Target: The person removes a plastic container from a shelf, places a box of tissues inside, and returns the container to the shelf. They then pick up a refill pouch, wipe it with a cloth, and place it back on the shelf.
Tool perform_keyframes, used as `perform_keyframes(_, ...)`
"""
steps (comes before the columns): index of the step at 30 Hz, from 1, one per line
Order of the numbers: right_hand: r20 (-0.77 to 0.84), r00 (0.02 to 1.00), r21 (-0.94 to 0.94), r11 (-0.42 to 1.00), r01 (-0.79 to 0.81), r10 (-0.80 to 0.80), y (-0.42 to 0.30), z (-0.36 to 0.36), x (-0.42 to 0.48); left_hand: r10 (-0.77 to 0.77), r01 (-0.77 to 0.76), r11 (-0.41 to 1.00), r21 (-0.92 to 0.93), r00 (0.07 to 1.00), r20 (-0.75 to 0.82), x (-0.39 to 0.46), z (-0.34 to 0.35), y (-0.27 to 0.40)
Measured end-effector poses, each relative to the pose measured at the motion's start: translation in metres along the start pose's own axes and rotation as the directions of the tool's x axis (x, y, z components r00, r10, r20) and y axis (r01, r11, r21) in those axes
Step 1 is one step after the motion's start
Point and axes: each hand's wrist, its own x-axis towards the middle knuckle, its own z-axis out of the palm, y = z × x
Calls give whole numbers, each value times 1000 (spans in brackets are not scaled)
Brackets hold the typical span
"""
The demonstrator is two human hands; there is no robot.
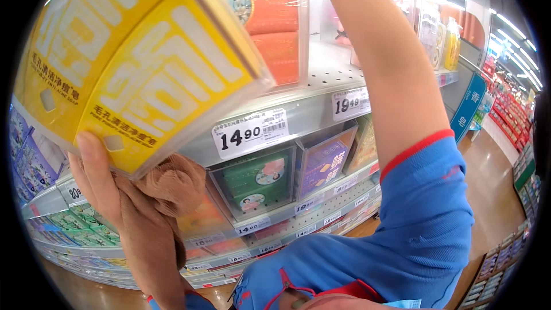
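Observation:
My left hand grips the lower edge of a clear plastic box of yellow soap packs, which is tilted and held up close at the upper left. A brown cloth hangs from the same hand, over the wrist and forearm. My right arm reaches up past the shelf to the top edge, and its hand is out of view. Behind the yellow box, a clear box with red-orange packs stands on the upper shelf. The perforated shelf surface shows beside it.
Price tags line the shelf edge. Lower down stand a box of green packs and a purple box. Purple packs are at the far left. An aisle floor and a blue hanging sign lie to the right.

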Motion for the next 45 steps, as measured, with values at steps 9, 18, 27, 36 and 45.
perform_keyframes(9,361,930,126,992,25,-70,-14,89,-108,101,-106,993,48,990,96,17,-46,-24)
perform_keyframes(18,437,898,126,992,-9,-48,-13,97,-156,144,-156,987,34,963,230,21,-61,-25)
perform_keyframes(27,412,911,95,995,-21,-20,-11,87,-163,119,-119,993,-21,940,319,15,-57,-24)
perform_keyframes(36,419,903,29,995,97,-100,-23,72,-117,133,-156,966,205,984,119,20,-74,-32)
perform_keyframes(45,547,824,-42,979,200,-145,-28,57,-125,120,-123,992,13,981,155,10,-42,-18)
